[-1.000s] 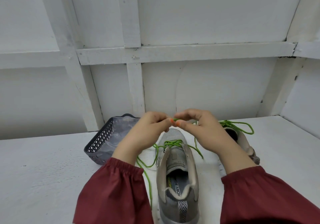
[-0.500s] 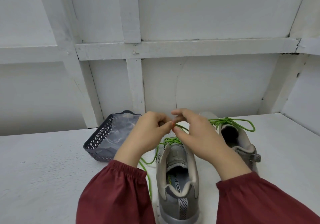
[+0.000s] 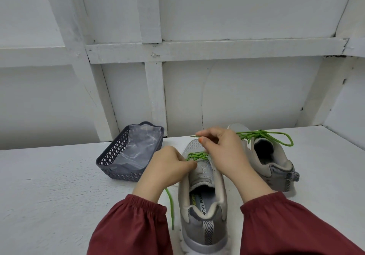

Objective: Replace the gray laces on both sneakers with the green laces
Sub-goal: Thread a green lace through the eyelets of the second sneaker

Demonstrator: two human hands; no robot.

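The green lace [image 3: 194,155] is thin, soft and floppy, so I think it is best held by its stiff tip. It sits in the front holes of the near sneaker [image 3: 203,205]. The right hand [image 3: 223,152] pinches the tip; the left hand [image 3: 167,168] pinches the lace beside the shoe. The other sneaker [image 3: 270,162] (laced green) and a basket [image 3: 118,156] stand near, not in the way.

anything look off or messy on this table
Nothing spilled or damaged. The near sneaker is only part-laced: its green lace crosses just near the toe, one end trailing loose on the table at its left. The far sneaker sits skewed, heel turned right, its lace loop flopping past the collar.
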